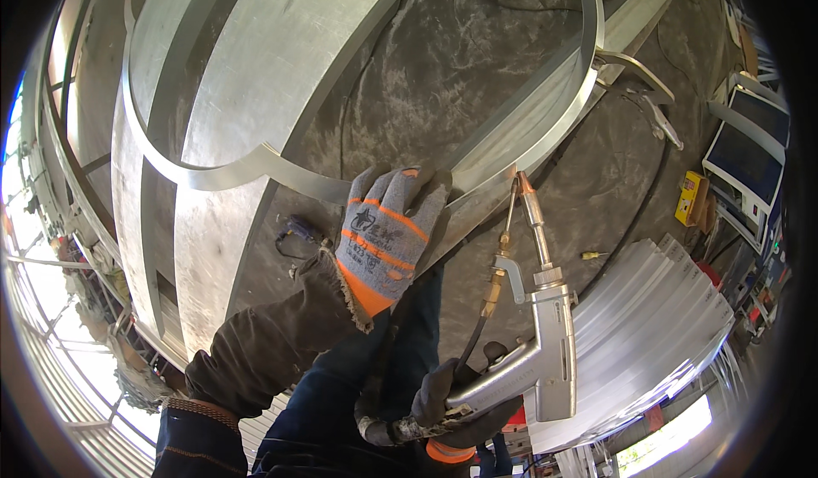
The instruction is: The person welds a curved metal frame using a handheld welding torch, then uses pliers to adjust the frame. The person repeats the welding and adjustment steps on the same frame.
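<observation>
My left hand [383, 235], in a grey and orange work glove, grips a curved metal strip [311, 186] near the middle of the view, its fingers bent over the strip's edge. My right hand [436, 395], in a dark glove with an orange cuff, is wrapped round the handle of a silver handheld welding gun [555, 350]. The gun's copper nozzle [526, 187] points away from me, its tip at or very near the strip; contact is hard to tell. Beside the nozzle runs a thin wire-feed tube [504, 239] with brass fittings. Part of the right hand is hidden behind the gun.
Large curved metal panels [256, 60] stand at left. A straight metal beam [537, 107] runs under the strip. At right lie a clamp [656, 116], a yellow box [691, 197] and a stack of silvery sheets [648, 333]. A dark cable [635, 222] crosses the floor.
</observation>
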Demonstrator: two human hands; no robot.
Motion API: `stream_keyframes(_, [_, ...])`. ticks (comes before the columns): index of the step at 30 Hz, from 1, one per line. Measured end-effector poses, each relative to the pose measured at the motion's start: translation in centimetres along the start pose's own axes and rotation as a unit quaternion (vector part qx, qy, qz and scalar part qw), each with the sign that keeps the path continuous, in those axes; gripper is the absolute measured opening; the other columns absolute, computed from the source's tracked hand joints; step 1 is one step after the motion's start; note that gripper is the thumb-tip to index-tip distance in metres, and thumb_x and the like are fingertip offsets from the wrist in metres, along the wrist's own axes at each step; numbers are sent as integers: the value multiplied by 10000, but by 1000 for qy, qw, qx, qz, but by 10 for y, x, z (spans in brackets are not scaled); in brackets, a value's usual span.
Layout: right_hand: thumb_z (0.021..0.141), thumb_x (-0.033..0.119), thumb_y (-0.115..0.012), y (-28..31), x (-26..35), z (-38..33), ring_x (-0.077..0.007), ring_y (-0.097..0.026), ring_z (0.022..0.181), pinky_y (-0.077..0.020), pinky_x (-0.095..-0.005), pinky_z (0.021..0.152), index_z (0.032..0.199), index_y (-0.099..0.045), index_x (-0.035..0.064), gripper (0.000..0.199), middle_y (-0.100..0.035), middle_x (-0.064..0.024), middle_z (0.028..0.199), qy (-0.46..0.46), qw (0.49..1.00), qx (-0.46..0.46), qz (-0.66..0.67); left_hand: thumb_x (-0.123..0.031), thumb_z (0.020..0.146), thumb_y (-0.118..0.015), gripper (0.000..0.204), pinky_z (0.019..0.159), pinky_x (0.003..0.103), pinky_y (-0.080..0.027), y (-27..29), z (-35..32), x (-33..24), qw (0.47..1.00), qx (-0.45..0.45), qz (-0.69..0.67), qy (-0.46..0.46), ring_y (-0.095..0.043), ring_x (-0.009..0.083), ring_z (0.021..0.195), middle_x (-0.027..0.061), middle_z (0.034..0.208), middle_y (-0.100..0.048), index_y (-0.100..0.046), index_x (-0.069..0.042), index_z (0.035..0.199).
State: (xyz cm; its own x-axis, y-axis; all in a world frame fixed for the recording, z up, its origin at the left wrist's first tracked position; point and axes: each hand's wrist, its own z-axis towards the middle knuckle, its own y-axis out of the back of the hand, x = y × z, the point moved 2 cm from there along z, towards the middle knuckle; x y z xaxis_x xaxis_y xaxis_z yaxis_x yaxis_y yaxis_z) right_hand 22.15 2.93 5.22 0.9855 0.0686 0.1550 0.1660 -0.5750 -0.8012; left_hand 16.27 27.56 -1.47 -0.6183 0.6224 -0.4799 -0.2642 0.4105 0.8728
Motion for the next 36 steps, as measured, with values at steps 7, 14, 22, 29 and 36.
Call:
stream_keyframes(7, [932,861,-328,-9,-5,3,-231,-546,482,-436,-353,430,1563,-379,210,908,-576,-220,703,30,997,-66,14,-159,863,-689,411,1058,509,-462,-1,0,2,1000,15,3,-9,-621,334,1185,167,1289,-614,-689,-76,1266])
stream_keyframes(14, [918,877,-332,-7,-8,3,-227,-537,480,-432,-348,424,1550,-396,163,956,-567,-211,696,42,995,-91,22,-139,866,-660,429,1045,460,-471,-1,-3,18,992,30,-116,27,-625,335,1169,184,1300,-612,-663,-31,1281])
stream_keyframes(22, [901,895,-337,-6,-8,5,-222,-526,478,-428,-341,418,1534,-415,109,1012,-556,-200,687,49,991,-116,35,-65,851,-648,407,990,428,-513,7,6,9,996,8,-89,10,-648,338,1102,160,1254,-639,-676,-35,1256])
stream_keyframes(29, [887,911,-341,-8,-9,7,-218,-517,477,-424,-336,413,1521,-432,63,1063,-547,-191,680,52,981,-176,62,56,813,-710,416,913,402,-564,8,7,11,992,10,-121,32,-655,341,1095,162,1213,-667,-696,-35,1218])
stream_keyframes(36, [848,947,-343,-21,-6,24,-198,-507,457,-424,-321,425,1301,-534,-81,1140,-552,-177,628,80,985,-140,56,22,886,-723,294,832,385,-568,1,8,14,995,-14,-101,17,-705,328,966,141,1123,-696,-717,-30,1175])
